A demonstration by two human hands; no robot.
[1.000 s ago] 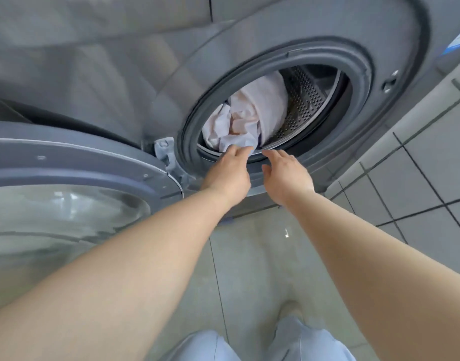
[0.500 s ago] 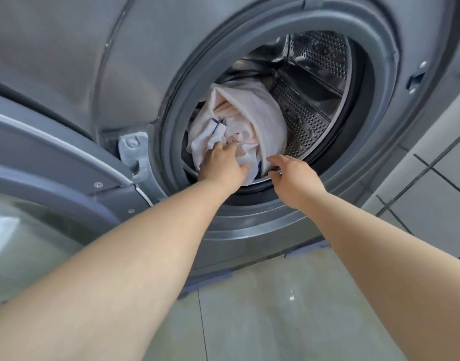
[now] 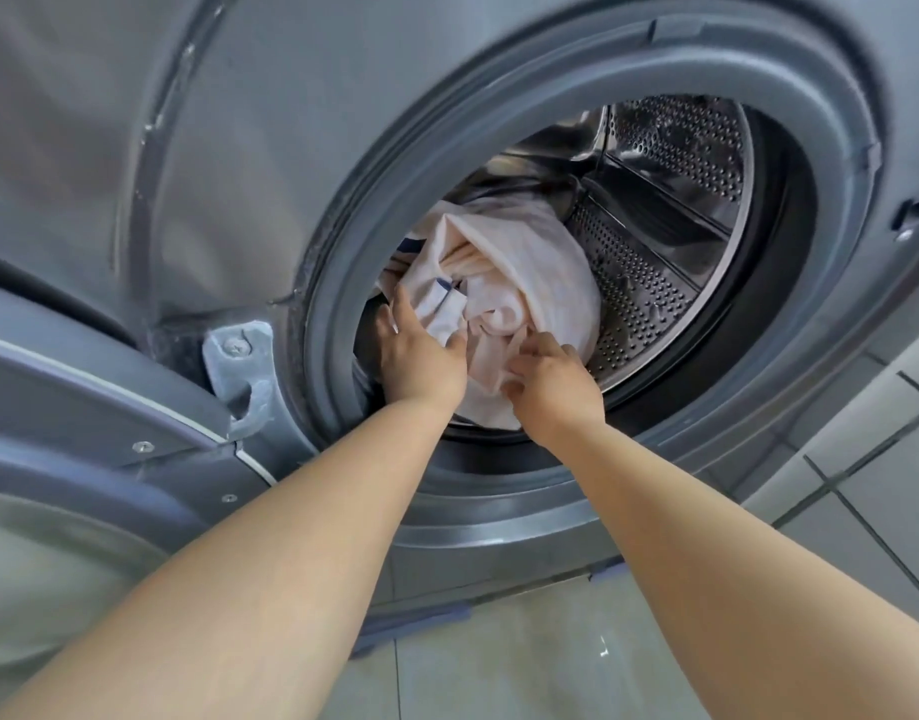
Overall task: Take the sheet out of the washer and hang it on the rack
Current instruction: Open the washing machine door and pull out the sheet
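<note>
A pale pink, crumpled sheet lies bunched in the steel drum of a grey front-loading washer, just inside the round opening. My left hand reaches into the opening and holds the sheet's left fold, its fingers partly buried in the cloth. To its right, my right hand pinches the lower front of the sheet with curled fingers. The rack is not in view.
The washer door hangs open at the left, its glass close to my left forearm. A thick grey rubber seal rings the opening. Pale floor tiles lie below, and a tiled wall stands at the right.
Both hands have gone from the rim of the opening into the drum and taken hold of the sheet. The camera has come closer to the washer.
</note>
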